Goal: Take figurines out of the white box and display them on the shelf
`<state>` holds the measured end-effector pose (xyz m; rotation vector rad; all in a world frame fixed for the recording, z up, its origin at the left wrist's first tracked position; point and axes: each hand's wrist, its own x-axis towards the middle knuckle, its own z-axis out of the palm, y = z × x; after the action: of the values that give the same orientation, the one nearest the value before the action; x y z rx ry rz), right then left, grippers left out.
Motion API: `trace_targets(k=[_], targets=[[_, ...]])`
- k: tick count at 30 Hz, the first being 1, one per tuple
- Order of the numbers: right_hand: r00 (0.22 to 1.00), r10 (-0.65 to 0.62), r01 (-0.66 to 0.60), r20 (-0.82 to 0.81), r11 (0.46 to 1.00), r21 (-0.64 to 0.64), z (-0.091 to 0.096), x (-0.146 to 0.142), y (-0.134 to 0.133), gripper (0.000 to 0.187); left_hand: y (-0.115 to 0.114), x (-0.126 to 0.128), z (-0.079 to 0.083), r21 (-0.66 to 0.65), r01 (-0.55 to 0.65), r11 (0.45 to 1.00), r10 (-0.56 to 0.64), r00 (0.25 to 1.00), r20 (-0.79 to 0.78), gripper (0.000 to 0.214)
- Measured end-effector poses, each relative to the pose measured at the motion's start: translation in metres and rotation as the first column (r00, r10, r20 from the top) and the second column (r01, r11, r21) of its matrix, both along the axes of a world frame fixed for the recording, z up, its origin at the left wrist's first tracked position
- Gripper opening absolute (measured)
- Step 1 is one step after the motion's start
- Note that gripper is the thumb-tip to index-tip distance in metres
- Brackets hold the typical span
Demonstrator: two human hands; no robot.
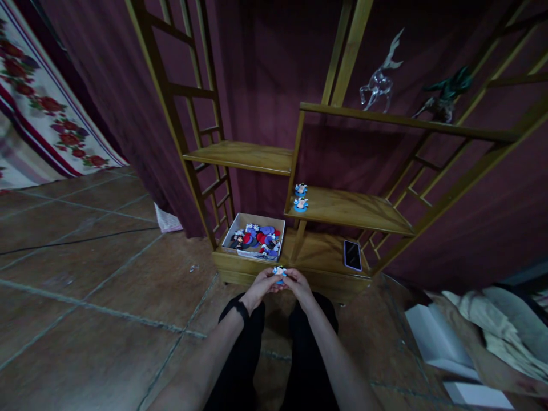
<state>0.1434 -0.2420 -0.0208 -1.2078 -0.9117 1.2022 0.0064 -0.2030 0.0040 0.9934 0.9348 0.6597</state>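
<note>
Blue toy [279,273], just one, is pinched by the left hand [259,285] and the right hand [298,283], low down in front of the wooden shelves. Both hands are close together, and their fingers hide part of it.

From the left, one cloth with red flowers [51,114] reaches down near the floor tiles [85,348]. One thin black cord [85,244] runs over the tiles. Next is one open box [244,253] on the bottom shelf, with a heap of red, purple and dark toy bits [260,237]. They cover each other, so I cannot count them. One dark band [242,310] goes around the left wrist.

Past the hands, two more blue toys [301,205] stand on the middle shelf [355,210], one behind the other. One wooden post [297,242] stands between the box and one phone [352,255], which lies on the bottom shelf. Up high are two statues: one clear glass deer [380,85] and one dark green shape [447,94] that is hard to make out. Last, at the far right, two white boxes [440,337] sit near some pale cloth [479,314].
</note>
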Motion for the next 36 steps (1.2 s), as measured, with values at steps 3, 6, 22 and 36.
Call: trace_targets(k=[3,6,22,36], targets=[[1.000,0.007,-0.007,0.006,1.000,0.002,-0.001,-0.002,0.000,0.035,0.000,0.001,-0.001,0.027,-0.014,1.000,0.014,1.000,-0.015,0.039],[1.000,0.005,-0.005,-0.001,1.000,0.017,0.000,-0.005,0.000,0.034,0.001,0.002,-0.004,0.076,-0.017,0.997,0.019,0.999,-0.029,0.040],[0.997,0.044,-0.047,0.071,0.998,0.044,0.006,-0.004,-0.011,0.033,-0.010,-0.009,0.008,0.176,0.126,0.976,-0.124,0.992,-0.023,0.043],[0.968,0.073,-0.117,0.242,0.977,0.176,0.019,0.000,-0.022,0.033,-0.013,-0.017,0.010,0.027,0.227,0.973,-0.226,0.972,-0.060,0.064]])
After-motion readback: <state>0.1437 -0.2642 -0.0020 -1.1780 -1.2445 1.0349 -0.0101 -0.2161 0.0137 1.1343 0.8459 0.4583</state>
